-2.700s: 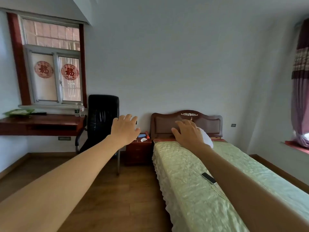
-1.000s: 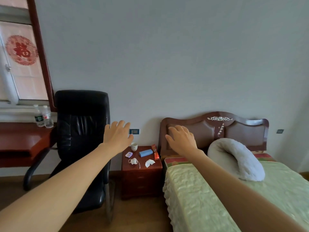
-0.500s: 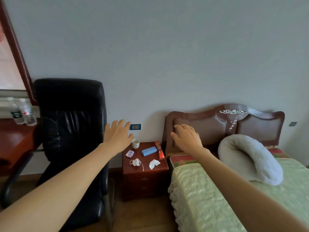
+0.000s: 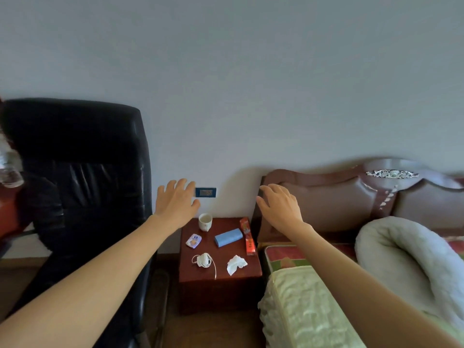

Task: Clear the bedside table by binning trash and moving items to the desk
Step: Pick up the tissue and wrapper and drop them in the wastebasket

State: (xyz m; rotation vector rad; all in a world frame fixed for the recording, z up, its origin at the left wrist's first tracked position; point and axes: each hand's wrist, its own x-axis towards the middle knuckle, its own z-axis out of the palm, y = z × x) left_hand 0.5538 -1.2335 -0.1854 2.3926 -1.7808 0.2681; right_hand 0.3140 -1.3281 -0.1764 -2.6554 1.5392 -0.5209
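Observation:
The dark red bedside table stands between a chair and the bed. On it are a white cup, a blue box, a red snack packet, a small purple-and-white packet, a white charger with its cable and a crumpled tissue. My left hand is stretched out, open and empty, above the table's back left corner. My right hand, also open and empty, is held in front of the headboard, above the table's right edge.
A black office chair stands close on the table's left. The bed with a wooden headboard and a white pillow borders it on the right. A desk edge with a water bottle shows at far left.
The view has come closer to the bedside table and tilted down, so the table looks larger. Both hands stay outstretched and open, holding nothing.

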